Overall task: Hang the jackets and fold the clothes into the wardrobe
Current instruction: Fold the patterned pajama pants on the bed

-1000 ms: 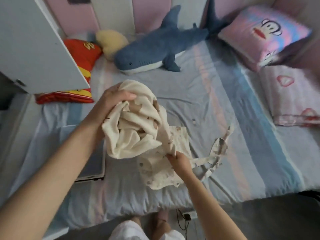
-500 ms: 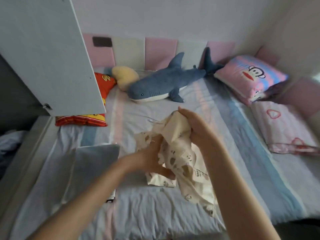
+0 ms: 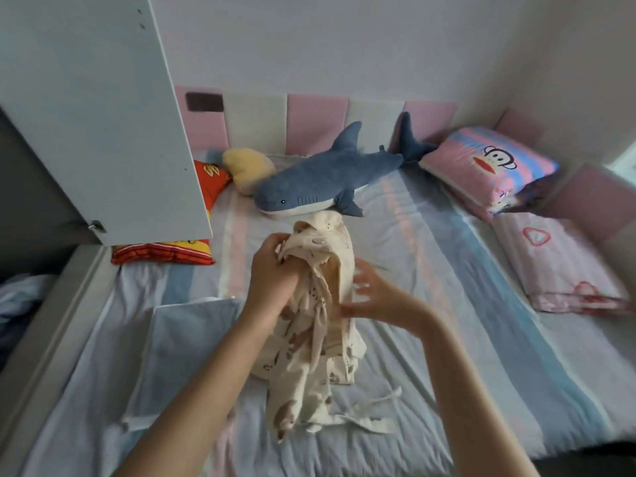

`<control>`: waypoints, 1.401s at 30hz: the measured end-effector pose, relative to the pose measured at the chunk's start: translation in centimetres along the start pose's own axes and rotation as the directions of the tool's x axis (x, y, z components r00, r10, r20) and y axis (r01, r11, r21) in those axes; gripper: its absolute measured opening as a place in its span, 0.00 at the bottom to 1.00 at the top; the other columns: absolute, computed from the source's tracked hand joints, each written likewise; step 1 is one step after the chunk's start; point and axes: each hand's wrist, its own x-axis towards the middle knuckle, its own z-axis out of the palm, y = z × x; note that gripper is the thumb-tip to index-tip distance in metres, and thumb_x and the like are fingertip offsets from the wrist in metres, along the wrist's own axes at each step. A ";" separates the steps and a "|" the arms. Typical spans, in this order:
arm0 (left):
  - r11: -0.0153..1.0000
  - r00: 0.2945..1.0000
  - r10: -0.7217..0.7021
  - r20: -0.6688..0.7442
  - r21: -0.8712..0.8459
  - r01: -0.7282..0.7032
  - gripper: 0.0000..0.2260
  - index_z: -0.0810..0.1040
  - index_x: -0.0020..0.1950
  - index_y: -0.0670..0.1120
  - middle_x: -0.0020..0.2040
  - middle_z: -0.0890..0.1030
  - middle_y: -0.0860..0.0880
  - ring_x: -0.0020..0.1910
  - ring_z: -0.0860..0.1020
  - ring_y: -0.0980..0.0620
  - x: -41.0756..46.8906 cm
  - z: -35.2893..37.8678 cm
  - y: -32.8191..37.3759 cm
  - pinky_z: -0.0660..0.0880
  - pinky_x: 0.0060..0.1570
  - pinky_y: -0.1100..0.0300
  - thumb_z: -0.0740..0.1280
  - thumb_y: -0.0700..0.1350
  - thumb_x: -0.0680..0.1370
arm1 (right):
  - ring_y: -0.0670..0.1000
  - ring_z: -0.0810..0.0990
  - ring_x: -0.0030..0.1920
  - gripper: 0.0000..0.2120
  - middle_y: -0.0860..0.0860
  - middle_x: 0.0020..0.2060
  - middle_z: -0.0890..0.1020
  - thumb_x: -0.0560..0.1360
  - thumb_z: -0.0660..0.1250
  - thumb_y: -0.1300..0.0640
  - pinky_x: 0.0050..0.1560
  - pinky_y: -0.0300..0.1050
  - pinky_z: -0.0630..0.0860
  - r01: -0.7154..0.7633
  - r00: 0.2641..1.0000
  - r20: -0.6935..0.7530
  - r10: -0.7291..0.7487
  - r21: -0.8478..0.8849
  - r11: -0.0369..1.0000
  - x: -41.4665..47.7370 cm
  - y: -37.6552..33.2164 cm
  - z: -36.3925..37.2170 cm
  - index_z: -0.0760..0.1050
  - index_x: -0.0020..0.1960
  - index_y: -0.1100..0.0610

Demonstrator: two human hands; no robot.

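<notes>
No readable text or numbers; only a cartoon monkey-face emblem (image 3: pixel 496 159) on the pink pillow (image 3: pixel 457 156).

Left hand (image 3: pixel 272 273) clenched, raised; right hand (image 3: pixel 375 297) fingers spread.
</notes>
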 end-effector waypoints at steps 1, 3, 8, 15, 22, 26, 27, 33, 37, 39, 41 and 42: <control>0.997 0.999 0.047 -0.009 0.066 -0.047 0.06 0.76 0.50 0.45 0.41 0.79 0.53 0.41 0.77 0.54 0.3 -0.3 0.5 0.72 0.37 0.66 0.66 0.37 0.74 | 0.47 0.70 0.66 0.46 0.43 0.65 0.70 0.61 0.80 0.42 0.64 0.44 0.70 0.021 1.000 -0.014 -0.021 0.036 0.999 0.6 0.4 1.2 0.59 0.71 0.46; 0.971 0.992 0.124 -0.004 0.205 -0.120 0.09 0.75 0.52 0.46 0.41 0.78 0.56 0.40 0.77 0.56 1.0 -1.1 1.7 0.73 0.37 0.62 0.70 0.42 0.73 | 0.45 0.69 0.65 0.47 0.46 0.66 0.70 0.62 0.78 0.42 0.65 0.47 0.70 0.055 0.998 -0.047 -0.051 0.094 0.994 1.6 0.4 3.5 0.58 0.73 0.48; 0.920 0.986 0.161 -0.045 0.369 -0.134 0.06 0.77 0.47 0.47 0.39 0.78 0.55 0.40 0.76 0.56 2.8 -4.8 3.8 0.72 0.39 0.61 0.69 0.39 0.72 | 0.47 0.71 0.36 0.06 0.46 0.29 0.73 0.70 0.64 0.59 0.36 0.44 0.65 -0.004 0.904 -0.423 -0.056 -0.141 0.990 2.2 1.0 1.8 0.74 0.35 0.54; 0.918 0.998 0.063 -0.029 0.393 -0.047 0.06 0.79 0.36 0.58 0.41 0.82 0.53 0.47 0.81 0.47 3.2 -6.1 5.4 0.77 0.54 0.46 0.71 0.49 0.62 | 0.50 0.77 0.39 0.05 0.51 0.35 0.81 0.71 0.69 0.61 0.39 0.43 0.69 0.041 0.743 -0.659 -0.116 -0.128 0.991 -0.2 0.2 -9.6 0.79 0.38 0.53; 0.841 0.979 -0.109 0.171 0.541 0.000 0.09 0.84 0.38 0.59 0.39 0.84 0.51 0.45 0.81 0.49 3.8 -4.4 3.5 0.77 0.51 0.52 0.76 0.51 0.59 | 0.36 0.76 0.35 0.12 0.40 0.34 0.80 0.72 0.71 0.62 0.42 0.34 0.73 0.353 0.600 -0.762 -0.242 -0.019 0.936 -2.2 -1.5 -12.4 0.78 0.38 0.45; 0.753 0.895 -0.274 0.352 0.657 -0.028 0.42 0.71 0.68 0.49 0.60 0.75 0.49 0.58 0.73 0.53 2.8 -3.6 3.2 0.70 0.56 0.58 0.77 0.59 0.57 | 0.34 0.77 0.35 0.13 0.39 0.35 0.80 0.71 0.70 0.67 0.40 0.28 0.72 0.466 0.594 -0.680 -0.430 -0.144 0.873 -3.2 -4.6 -12.2 0.80 0.42 0.49; 0.764 0.852 -0.323 0.411 0.645 -0.021 0.44 0.64 0.73 0.53 0.64 0.67 0.53 0.63 0.67 0.56 1.9 -2.5 3.4 0.67 0.61 0.58 0.79 0.57 0.62 | 0.34 0.78 0.35 0.11 0.39 0.34 0.80 0.72 0.70 0.66 0.40 0.28 0.72 0.468 0.616 -0.645 -0.453 -0.163 0.868 -3.2 -5.3 -12.0 0.80 0.42 0.50; 0.859 0.909 -0.181 0.375 0.510 -0.039 0.20 0.70 0.63 0.53 0.51 0.78 0.54 0.52 0.78 0.54 -2.1 7.6 1.9 0.77 0.52 0.54 0.68 0.48 0.72 | 0.41 0.79 0.39 0.03 0.43 0.36 0.82 0.72 0.71 0.56 0.44 0.35 0.75 0.393 0.753 -0.412 -0.513 -0.343 0.853 -3.1 -8.6 -10.4 0.83 0.45 0.50; 0.730 0.851 -0.410 0.329 0.677 0.090 0.13 0.72 0.59 0.50 0.46 0.80 0.47 0.46 0.80 0.47 -1.5 7.0 1.9 0.79 0.45 0.53 0.58 0.42 0.76 | 0.52 0.81 0.43 0.07 0.52 0.42 0.84 0.72 0.71 0.56 0.45 0.46 0.76 0.251 0.623 -0.562 -0.544 -0.515 0.819 -3.5 -6.4 -11.8 0.82 0.50 0.54; 0.769 0.804 -0.463 0.373 0.621 0.154 0.12 0.74 0.58 0.48 0.44 0.81 0.46 0.42 0.81 0.47 -1.6 6.3 2.1 0.80 0.42 0.53 0.58 0.39 0.77 | 0.56 0.81 0.46 0.11 0.56 0.45 0.84 0.73 0.70 0.57 0.45 0.47 0.74 0.165 0.595 -0.632 -0.496 -0.509 0.845 -3.3 -4.9 -11.9 0.81 0.54 0.58; 0.823 0.841 -0.393 0.371 0.550 0.143 0.10 0.76 0.50 0.47 0.39 0.81 0.45 0.37 0.81 0.46 -2.0 6.3 2.3 0.80 0.37 0.54 0.57 0.37 0.77 | 0.52 0.79 0.46 0.15 0.54 0.46 0.83 0.73 0.71 0.54 0.43 0.42 0.67 0.130 0.528 -0.683 -0.505 -0.522 0.843 -2.9 -2.8 -11.5 0.79 0.58 0.57; 0.858 0.874 -0.344 0.343 0.492 0.145 0.11 0.76 0.46 0.47 0.37 0.80 0.45 0.35 0.80 0.47 -2.1 6.4 2.5 0.80 0.34 0.56 0.56 0.36 0.77 | 0.49 0.76 0.47 0.19 0.52 0.47 0.82 0.70 0.73 0.52 0.45 0.39 0.65 0.132 0.480 -0.705 -0.522 -0.530 0.838 -2.7 -1.6 -11.4 0.77 0.59 0.55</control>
